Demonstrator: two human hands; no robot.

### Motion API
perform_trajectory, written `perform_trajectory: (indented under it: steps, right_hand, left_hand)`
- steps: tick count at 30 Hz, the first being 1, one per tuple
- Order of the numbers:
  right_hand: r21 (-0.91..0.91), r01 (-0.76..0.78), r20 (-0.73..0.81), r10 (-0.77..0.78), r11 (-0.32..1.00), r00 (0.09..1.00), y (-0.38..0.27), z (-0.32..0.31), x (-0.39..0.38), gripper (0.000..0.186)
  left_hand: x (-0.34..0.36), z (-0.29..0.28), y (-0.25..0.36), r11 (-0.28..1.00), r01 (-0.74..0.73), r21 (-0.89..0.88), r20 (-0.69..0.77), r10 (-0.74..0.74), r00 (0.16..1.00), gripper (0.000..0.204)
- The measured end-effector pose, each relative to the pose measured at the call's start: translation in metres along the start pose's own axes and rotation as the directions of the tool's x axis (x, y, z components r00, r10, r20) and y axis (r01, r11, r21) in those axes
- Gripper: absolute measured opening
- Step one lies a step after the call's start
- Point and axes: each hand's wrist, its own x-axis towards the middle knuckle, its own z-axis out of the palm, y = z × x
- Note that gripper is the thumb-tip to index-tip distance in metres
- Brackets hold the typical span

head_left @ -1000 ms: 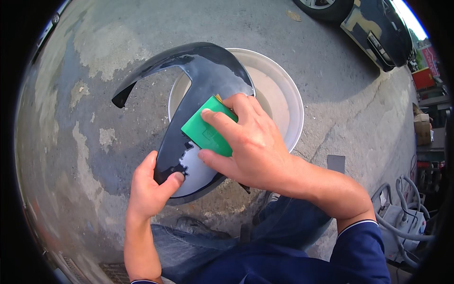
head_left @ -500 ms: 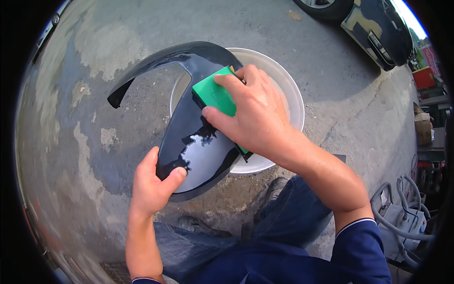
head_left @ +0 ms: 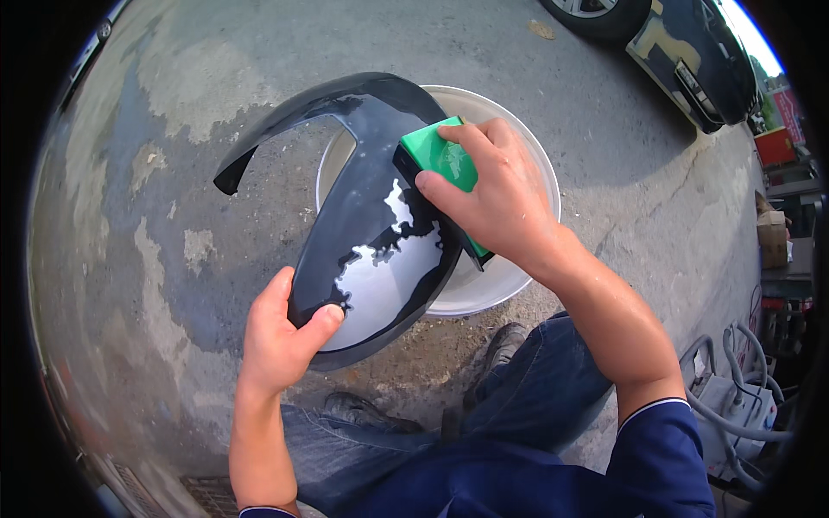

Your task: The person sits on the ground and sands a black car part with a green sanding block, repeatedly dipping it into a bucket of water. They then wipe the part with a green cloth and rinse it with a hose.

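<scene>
A curved black plastic panel, wet, with jagged glossy patches on its wide lower part and a narrow arm arching left, lies over a white basin. My left hand is closed on the panel's lower left end, thumb on the face. My right hand grips a green block with a dark side, pressed to the panel's upper right edge; what lies under the block is hidden.
A car with patchy bodywork stands at upper right on stained concrete. At the right edge are a cardboard box and a grey machine with hoses. My legs and shoes are below the basin.
My right hand with the green block has moved up and right along the panel, uncovering more of its wet face. My left hand and the panel have shifted slightly.
</scene>
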Motion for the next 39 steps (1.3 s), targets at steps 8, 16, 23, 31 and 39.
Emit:
perform_trajectory:
  steps: [8,16,23,31,39]
  right_hand:
    - [0.112,0.215,0.032,-0.220,0.970,0.975,-0.026,0.005,-0.025,0.050]
    - [0.149,0.341,0.087,-0.356,0.928,0.930,-0.050,0.006,-0.042,0.057]
    - [0.104,0.309,0.067,-0.317,0.945,0.946,-0.058,0.008,-0.054,0.056]
    - [-0.024,0.176,-0.107,-0.177,0.984,0.978,-0.012,0.011,-0.015,0.052]
    - [-0.005,0.029,-0.083,-0.030,1.000,0.996,-0.003,0.008,-0.004,0.052]
  left_hand:
    - [0.004,0.002,-0.006,0.998,-0.019,-0.064,-0.007,0.019,1.000,0.025]
    - [0.003,0.001,-0.003,0.998,-0.038,0.046,-0.001,0.038,0.999,0.025]
    - [0.003,0.002,0.000,0.998,-0.011,0.060,0.001,0.011,1.000,0.026]
    - [0.001,-0.003,-0.003,1.000,-0.010,-0.009,0.015,0.010,1.000,0.031]
    - [0.002,-0.003,-0.006,1.000,-0.009,-0.012,0.036,0.009,0.999,0.033]
